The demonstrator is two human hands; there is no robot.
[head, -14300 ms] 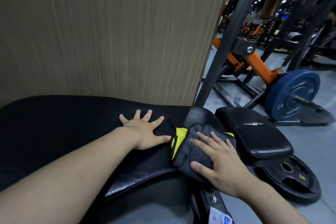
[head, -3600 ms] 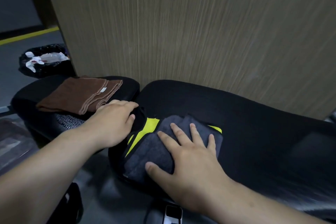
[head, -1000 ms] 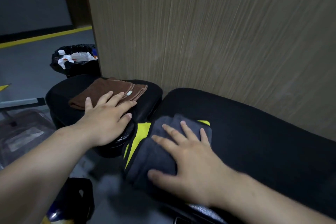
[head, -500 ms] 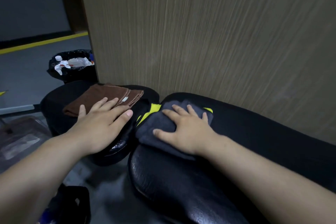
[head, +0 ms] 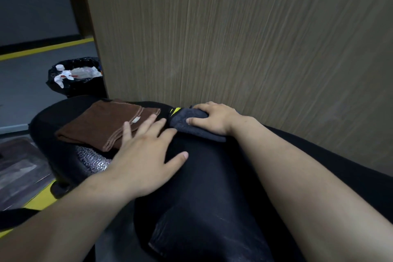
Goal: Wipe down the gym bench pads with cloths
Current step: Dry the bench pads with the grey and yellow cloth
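Note:
A long black bench pad (head: 208, 187) runs from the lower right toward a smaller black seat pad (head: 55, 121) at the left. My right hand (head: 214, 118) presses a grey cloth with yellow trim (head: 187, 122) onto the far end of the long pad, close to the wall, its fingers bent over the cloth's far edge. My left hand (head: 146, 155) lies flat with spread fingers across the gap between the two pads. Its fingertips touch the edge of a folded brown towel (head: 102, 125) that rests on the seat pad.
A wood-grain wall panel (head: 244, 38) stands directly behind the bench. A black-lined trash bin (head: 74, 78) with plastic waste sits on the grey floor behind the seat pad. A yellow floor line (head: 42, 49) runs at the far left.
My right hand has slid the grey cloth away from me to the far edge of the pad by the wall. My left hand has shifted right onto the gap between the pads.

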